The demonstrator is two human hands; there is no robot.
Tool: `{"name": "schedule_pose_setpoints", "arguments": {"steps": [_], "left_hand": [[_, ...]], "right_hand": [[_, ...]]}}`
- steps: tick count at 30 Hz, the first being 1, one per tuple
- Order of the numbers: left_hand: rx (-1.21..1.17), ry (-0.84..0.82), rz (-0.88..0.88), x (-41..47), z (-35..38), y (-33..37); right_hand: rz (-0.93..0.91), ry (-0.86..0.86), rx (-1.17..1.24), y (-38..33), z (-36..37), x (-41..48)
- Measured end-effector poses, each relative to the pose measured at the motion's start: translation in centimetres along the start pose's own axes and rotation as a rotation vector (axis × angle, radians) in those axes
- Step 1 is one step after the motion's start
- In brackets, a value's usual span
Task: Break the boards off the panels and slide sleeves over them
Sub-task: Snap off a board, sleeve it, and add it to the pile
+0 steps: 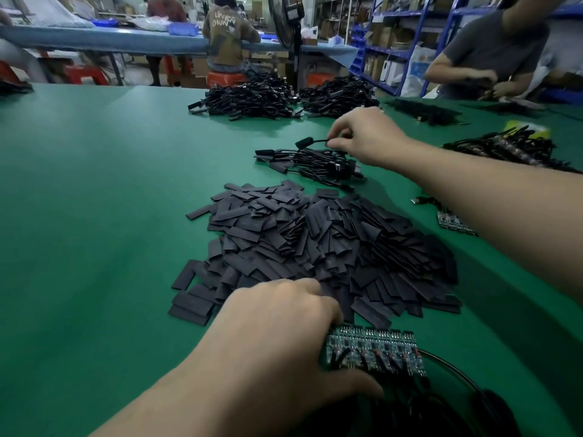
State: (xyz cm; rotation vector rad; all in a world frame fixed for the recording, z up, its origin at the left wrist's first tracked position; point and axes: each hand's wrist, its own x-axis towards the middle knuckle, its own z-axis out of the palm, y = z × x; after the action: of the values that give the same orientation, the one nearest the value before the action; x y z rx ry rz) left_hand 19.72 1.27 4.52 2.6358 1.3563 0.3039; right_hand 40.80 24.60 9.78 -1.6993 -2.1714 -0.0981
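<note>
- Left hand (284, 335) down close, fingers curled over the left end of a panel (375, 353) of green boards, thumb along the near edge. It's a firm hold.
- The panel sticks out to the right of that grip, lying flat, with black leads (441, 405) trailing off its near side toward the person.
- Right hand (366, 137) reaches far forward, thumb and fingertips pinching a thin black cable (310, 142). Its sleeved end hangs out to the left of the pinch.
- Directly under that pinch there's a small bundle of cables (303, 162) on the green table (94, 216).
- Between the two hands is a big heap of flat black sleeves (315, 241). Its near edge is just beyond the left knuckles and touches the panel's far edge.
- Under the right forearm a second panel (454, 222) peeks out, lying on the table.
- Beyond the right hand, two large mounds of black cables (252, 96) sit at the far edge of the table.
- Off to the right, another person (489, 52) is working at the same table.
</note>
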Motion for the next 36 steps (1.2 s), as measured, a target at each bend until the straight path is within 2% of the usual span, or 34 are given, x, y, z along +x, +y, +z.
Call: {"name": "schedule_pose_setpoints", "arguments": {"steps": [4,7,13,15,19,23,30,36], "left_hand": [[-0.138,-0.115,-0.068,0.2,-0.3,-0.2],[-0.274,-0.138,-0.09,0.4,-0.1,-0.4],[-0.843,-0.187,-0.211,0.9,-0.2,-0.9],[-0.952,-0.204,-0.216,1.1,-0.1,-1.2],[-1.1,-0.229,-0.233,1.0,0.0,-1.3],[-1.186,-0.181,-0.204,0.8,-0.2,-1.0],[-1.214,-0.043,-0.205,0.5,0.0,-0.2],[-1.221,-0.028,-0.226,0.4,0.2,-0.4]], "right_hand": [[-0.021,-0.007,-0.019,-1.9,2.1,3.2],[-0.08,0.013,-0.01,-3.8,2.1,2.4],[-0.236,0.029,0.085,-5.5,-1.5,-10.9],[-0.187,-0.031,0.244,-5.1,-3.0,-15.8],[-0.038,-0.295,0.552,-4.5,-3.7,-22.6],[-0.02,-0.391,0.634,-4.7,-2.9,-24.5],[0.017,-0.248,0.702,-5.6,-1.9,-25.5],[-0.008,-0.258,0.771,-5.7,-1.6,-25.4]]}}
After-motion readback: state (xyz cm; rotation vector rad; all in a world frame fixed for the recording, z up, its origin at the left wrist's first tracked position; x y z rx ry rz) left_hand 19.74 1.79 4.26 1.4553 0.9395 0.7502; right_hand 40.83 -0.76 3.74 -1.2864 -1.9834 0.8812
